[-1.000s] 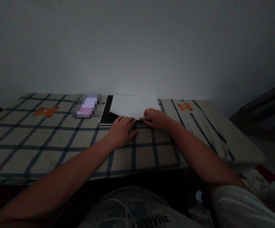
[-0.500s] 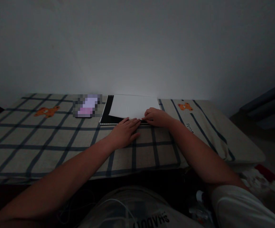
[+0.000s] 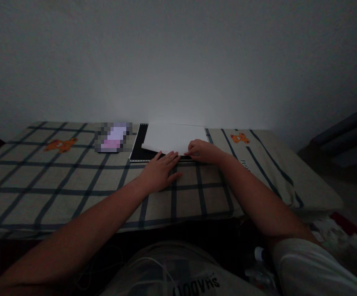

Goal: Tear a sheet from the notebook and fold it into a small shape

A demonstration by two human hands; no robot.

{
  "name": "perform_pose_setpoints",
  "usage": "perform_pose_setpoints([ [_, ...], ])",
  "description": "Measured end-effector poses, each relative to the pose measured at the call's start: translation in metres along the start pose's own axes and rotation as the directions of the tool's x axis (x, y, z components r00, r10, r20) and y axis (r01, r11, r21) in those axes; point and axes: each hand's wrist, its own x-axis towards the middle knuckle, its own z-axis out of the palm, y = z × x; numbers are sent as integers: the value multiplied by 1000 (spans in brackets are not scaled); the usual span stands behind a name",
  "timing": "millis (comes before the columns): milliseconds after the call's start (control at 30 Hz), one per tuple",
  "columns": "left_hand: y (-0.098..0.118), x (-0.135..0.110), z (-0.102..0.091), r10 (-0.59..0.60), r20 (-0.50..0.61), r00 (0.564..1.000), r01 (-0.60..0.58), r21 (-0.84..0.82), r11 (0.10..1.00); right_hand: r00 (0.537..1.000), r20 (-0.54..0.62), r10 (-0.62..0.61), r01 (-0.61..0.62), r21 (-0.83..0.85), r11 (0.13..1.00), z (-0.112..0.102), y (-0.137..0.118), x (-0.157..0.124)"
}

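Observation:
A white sheet of paper point(image 3: 175, 137) lies over a black backing point(image 3: 138, 153) with a white-dotted edge, perhaps a notebook or folder. Along the sheet's near left edge, a narrow strip point(image 3: 150, 147) is turned up or folded. My left hand point(image 3: 160, 170) rests palm down, fingers stretched and thumb apart, its fingertips touching the paper's near edge. At the near right part of the sheet, my right hand point(image 3: 202, 151) is closed, with thumb and index finger pinched on the paper's edge. The exact grip is partly hidden by the fingers.
A checked cloth point(image 3: 104, 176) covers the table, with orange bear prints on it. A pixelated phone-like object point(image 3: 113, 138) lies left of the paper. The wall point(image 3: 178, 61) rises right behind. A bottle point(image 3: 260, 255) and a red container point(image 3: 347, 226) are below on the right.
The sheet's near left edge now shows a turned-up strip. My left hand has slid slightly left and its thumb is stretched further out. My right hand has barely moved.

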Motion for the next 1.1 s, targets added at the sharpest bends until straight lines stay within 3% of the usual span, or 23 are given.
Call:
perform_pose_setpoints([
  [267,1,-1,0,-46,-49,998,48,42,998,1000,-10,-11,11,16,1000,1,2,-1],
  [533,-3,-1,3,37,-81,996,-33,55,998,1000,-20,-18,18,6,1000,1,1,-1],
  [1100,-6,-1,2,-37,-146,989,51,90,995,1000,-19,-25,26,62,998,2,5,-1],
])
